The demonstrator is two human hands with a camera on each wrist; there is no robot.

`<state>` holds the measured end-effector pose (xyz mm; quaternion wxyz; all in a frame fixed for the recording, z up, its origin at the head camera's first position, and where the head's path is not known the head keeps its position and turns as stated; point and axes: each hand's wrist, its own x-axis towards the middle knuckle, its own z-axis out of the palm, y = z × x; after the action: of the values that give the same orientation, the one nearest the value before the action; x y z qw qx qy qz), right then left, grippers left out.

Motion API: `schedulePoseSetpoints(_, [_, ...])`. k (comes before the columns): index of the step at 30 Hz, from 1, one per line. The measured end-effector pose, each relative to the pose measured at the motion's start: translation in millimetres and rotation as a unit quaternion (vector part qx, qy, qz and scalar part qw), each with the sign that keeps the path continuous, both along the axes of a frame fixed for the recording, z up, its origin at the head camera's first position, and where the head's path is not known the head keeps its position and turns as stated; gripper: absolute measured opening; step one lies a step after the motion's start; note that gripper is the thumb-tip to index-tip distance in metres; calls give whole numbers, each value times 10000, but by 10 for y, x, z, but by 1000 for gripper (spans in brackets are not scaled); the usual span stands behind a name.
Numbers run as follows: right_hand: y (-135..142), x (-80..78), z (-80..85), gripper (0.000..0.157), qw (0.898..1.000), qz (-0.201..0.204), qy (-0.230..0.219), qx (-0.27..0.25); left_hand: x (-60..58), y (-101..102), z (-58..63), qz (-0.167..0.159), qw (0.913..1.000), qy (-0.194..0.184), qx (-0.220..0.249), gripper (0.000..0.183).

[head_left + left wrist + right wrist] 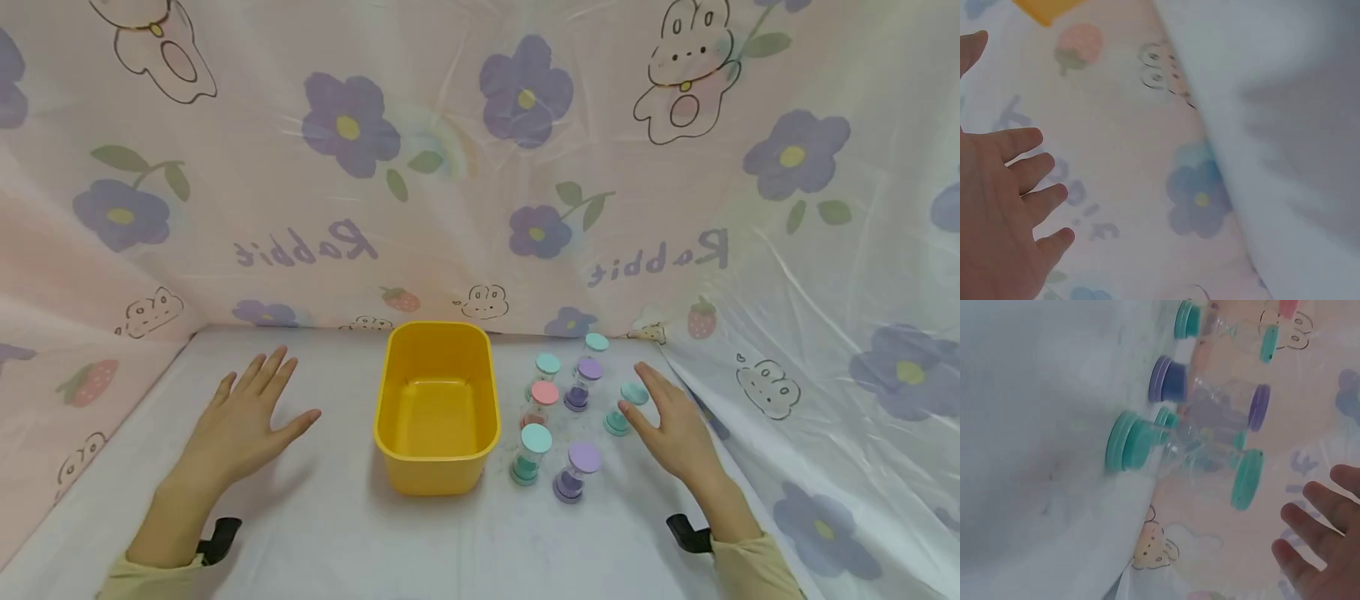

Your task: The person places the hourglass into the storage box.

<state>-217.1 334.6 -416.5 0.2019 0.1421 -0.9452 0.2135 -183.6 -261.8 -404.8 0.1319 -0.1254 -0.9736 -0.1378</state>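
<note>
The right hand (671,429) is spread wide, with nothing gripped, near a green hourglass (617,423); the left hand (243,421) is likewise spread and unoccupied, left of the yellow tub (437,477). Six other hourglasses (526,469) are stood upright on the tabletop (450,550), right of the tub. None is seen inside it; nothing appears done, with all seven left ungrasped.

"Rabbit" (662,257) stands twice (mirror-reversed) on the patterned backdrop cloth (450,225).
</note>
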Motion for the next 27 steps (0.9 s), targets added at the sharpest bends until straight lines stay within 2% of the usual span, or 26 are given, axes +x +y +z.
schedulePoseSetpoints(6, [-141,87,3,60,9967,349,420,-599,38,239,113,-320,9992,213,103,91])
schedulePoseSetpoints(11, [-250,183,16,57,9904,768,574,-996,62,453,186,-565,9982,133,167,92])
schedulePoseSetpoints(16, [-353,270,5,55,9837,1198,365,-1291,38,642,232,-793,9968,12,141,97])
schedulePoseSetpoints(22, [-463,364,-48,55,9791,1588,101,-1268,42,833,260,-1056,9942,-192,84,104])
schedulePoseSetpoints(27, [-509,416,-117,53,9765,1790,-222,-1177,61,933,239,-1113,9930,-396,30,110])
